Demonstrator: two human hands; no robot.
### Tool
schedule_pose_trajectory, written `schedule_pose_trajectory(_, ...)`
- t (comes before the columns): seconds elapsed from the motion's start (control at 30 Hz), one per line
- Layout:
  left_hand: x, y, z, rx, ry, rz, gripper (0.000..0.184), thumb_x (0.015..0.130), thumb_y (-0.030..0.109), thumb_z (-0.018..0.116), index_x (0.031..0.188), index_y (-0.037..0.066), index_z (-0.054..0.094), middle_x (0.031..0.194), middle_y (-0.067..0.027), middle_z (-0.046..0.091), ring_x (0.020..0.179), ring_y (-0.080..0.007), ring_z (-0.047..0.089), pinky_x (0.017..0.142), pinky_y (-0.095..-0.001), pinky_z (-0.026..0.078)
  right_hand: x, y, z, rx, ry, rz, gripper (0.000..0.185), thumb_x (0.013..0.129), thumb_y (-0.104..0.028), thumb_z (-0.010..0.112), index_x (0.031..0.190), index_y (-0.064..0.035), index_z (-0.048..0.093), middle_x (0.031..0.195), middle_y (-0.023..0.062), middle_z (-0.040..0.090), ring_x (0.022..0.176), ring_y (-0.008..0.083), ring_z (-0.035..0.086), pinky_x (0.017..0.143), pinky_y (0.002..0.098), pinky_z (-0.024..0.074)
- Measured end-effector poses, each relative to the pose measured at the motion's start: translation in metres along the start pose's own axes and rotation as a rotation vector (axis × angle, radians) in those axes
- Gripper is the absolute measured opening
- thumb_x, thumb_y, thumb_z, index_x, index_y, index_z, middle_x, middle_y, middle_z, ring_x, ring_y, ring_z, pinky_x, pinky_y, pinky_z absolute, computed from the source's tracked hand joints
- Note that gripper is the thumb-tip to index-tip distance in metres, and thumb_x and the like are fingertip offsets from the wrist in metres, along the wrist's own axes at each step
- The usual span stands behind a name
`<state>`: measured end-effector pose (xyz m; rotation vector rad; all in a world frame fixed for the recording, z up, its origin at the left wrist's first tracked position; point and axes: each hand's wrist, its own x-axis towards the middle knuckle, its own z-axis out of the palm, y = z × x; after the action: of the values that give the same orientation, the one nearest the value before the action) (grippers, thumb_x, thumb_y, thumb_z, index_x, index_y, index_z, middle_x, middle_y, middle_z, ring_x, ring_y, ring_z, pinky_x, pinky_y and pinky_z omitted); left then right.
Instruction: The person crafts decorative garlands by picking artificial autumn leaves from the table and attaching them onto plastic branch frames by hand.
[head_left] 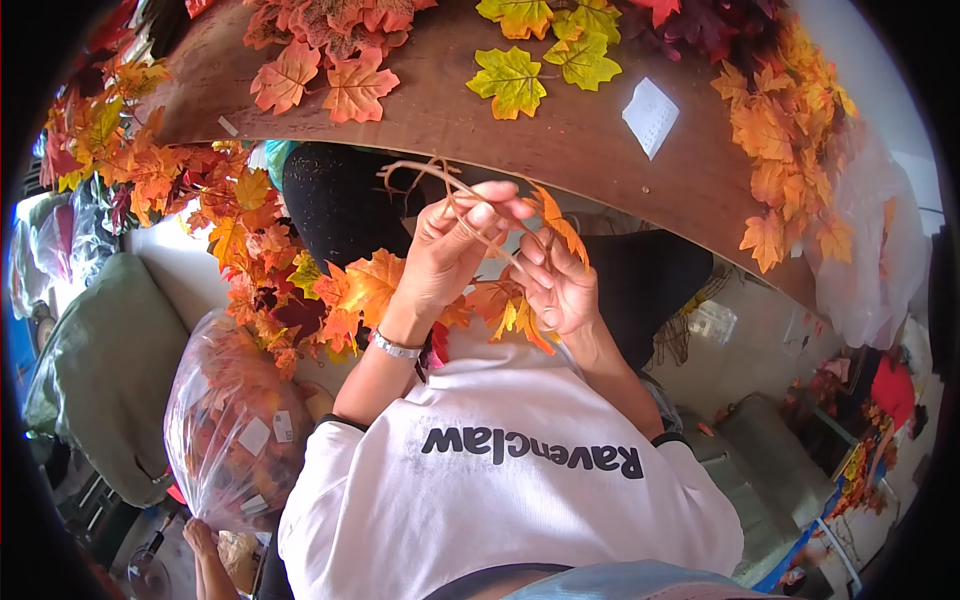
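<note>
Head view, from the left: a dark green covered bundle [105, 380] stands behind a clear plastic bag [230, 420] filled with leaves. Next to the bag, an artificial maple-leaf garland [240, 215] hangs from the table's left end and runs across the person's lap, below the hands. Coral maple leaves [358, 85] lie on the brown wooden table [430, 115]. The left hand [445, 240], with a silver wristwatch [397, 346], pinches a thin brown stem [462, 183] that curls in front of the table edge. Yellow-green maple leaves [508, 83] lie farther back. The right hand [562, 285] has its fingertips closed on the stem's lower part, just beside an upright orange leaf [563, 228]. Farther right are a white paper slip [650, 117] and orange maple leaves [775, 150] overhanging the edge.
</note>
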<state>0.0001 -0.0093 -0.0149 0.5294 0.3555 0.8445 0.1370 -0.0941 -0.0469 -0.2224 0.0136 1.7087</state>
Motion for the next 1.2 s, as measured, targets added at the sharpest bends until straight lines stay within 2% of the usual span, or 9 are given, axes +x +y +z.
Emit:
schedule_pose_trajectory(0.13,0.004,0.001,0.006,0.162,0.042,0.106,0.011,0.084,0.008,0.056,0.086,-0.001,0.062,0.087,-0.0077,0.061,0.081,-0.0125,0.056,0.073,-0.0257,0.044,-0.004,-0.001,0.008,-0.228,0.251,-0.027,0.048,0.083,-0.009,0.055,0.127,-0.0051,0.038,0.088,0.0054,0.055,0.073,0.0123,0.055,0.073,0.026,0.043)
schedule_pose_trajectory(0.27,0.004,-0.003,-0.003,0.439,0.051,0.071,0.009,0.083,0.006,0.058,0.081,-0.002,0.06,0.08,-0.0059,0.06,0.068,-0.0096,0.056,0.063,-0.0222,0.045,-0.012,-0.044,0.004,-1.16,0.364,-0.237,0.028,0.085,-0.01,0.056,0.111,-0.0007,0.052,0.087,0.0038,0.058,0.082,0.0102,0.055,0.077,0.0254,0.0435)
schedule_pose_trajectory(0.37,0.002,-0.005,0.01,0.498,0.116,-0.03,0.01,0.085,0.007,0.056,0.079,-0.001,0.058,0.075,-0.0039,0.059,0.066,-0.0079,0.055,0.062,-0.0212,0.044,-0.015,-0.067,0.04,-1.409,0.366,-0.625,0.009,0.087,-0.007,0.053,0.091,0.0016,0.055,0.085,0.004,0.058,0.079,0.0074,0.053,0.072,0.0212,0.0429)
schedule_pose_trajectory(0.53,0.002,-0.012,0.016,0.859,0.084,-0.139,0.011,0.085,0.008,0.056,0.08,-0.001,0.057,0.069,-0.0019,0.059,0.064,-0.0052,0.053,0.06,-0.0195,0.043,-0.014,-0.041,0.081,-1.94,0.154,-0.266,0.021,0.071,-0.013,0.071,0.082,-0.0011,0.057,0.07,0.008,0.058,0.061,0.0123,0.056,0.057,0.0242,0.0455)
schedule_pose_trajectory(0.7,-0.003,-0.007,0.022,0.78,0.068,-0.342,0.015,0.087,0.011,0.054,0.079,-0.001,0.058,0.067,0.0,0.057,0.062,-0.0041,0.049,0.055,-0.0195,0.039,-0.016,-0.048,0.068,-1.95,0.189,-0.027,0.021,0.073,-0.01,0.068,0.088,-0.0014,0.056,0.058,0.0069,0.055,0.049,0.0091,0.052,0.048,0.024,0.0415)
schedule_pose_trajectory(0.83,-0.004,-0.019,0.005,0.727,-0.121,-0.438,0.016,0.087,0.013,0.054,0.083,-0.002,0.06,0.07,-0.0007,0.058,0.064,-0.0046,0.05,0.057,-0.0186,0.04,-0.029,-0.051,0.079,-2.214,0.14,-0.07,0.026,0.07,-0.01,0.068,0.092,-0.0055,0.056,0.055,0.0065,0.054,0.043,0.0156,0.053,0.043,0.0272,0.0411)
schedule_pose_trajectory(0.93,-0.004,-0.018,0.008,0.594,-0.173,-0.571,0.019,0.087,0.015,0.055,0.084,-0.003,0.06,0.071,-0.0009,0.058,0.065,-0.0053,0.051,0.059,-0.0187,0.041,-0.042,-0.043,0.096,-2.397,-0.039,-0.261,0.017,0.07,-0.01,0.065,0.085,-0.0071,0.059,0.053,0.0064,0.053,0.045,0.0229,0.053,0.044,0.0296,0.0418)
schedule_pose_trajectory(1.03,-0.007,-0.02,0.008,0.52,-0.155,-0.618,0.021,0.086,0.018,0.057,0.082,-0.002,0.059,0.072,-0.0011,0.057,0.064,-0.007,0.052,0.06,-0.0205,0.042,-0.038,-0.052,0.103,-2.446,-0.137,-0.054,0.007,0.072,-0.009,0.063,0.075,-0.0043,0.059,0.055,0.0077,0.054,0.046,0.0248,0.052,0.044,0.0305,0.0407)
schedule_pose_trajectory(1.2,-0.018,-0.01,0.015,0.459,-0.199,-0.636,0.024,0.089,0.023,0.052,0.08,0.002,0.057,0.069,0.0009,0.052,0.061,-0.0059,0.045,0.057,-0.0192,0.037,-0.027,-0.068,0.096,-2.052,-0.243,0.098,0.018,0.075,-0.008,0.06,0.063,0.0012,0.05,0.053,0.0096,0.048,0.044,0.0215,0.047,0.042,0.0309,0.0359)
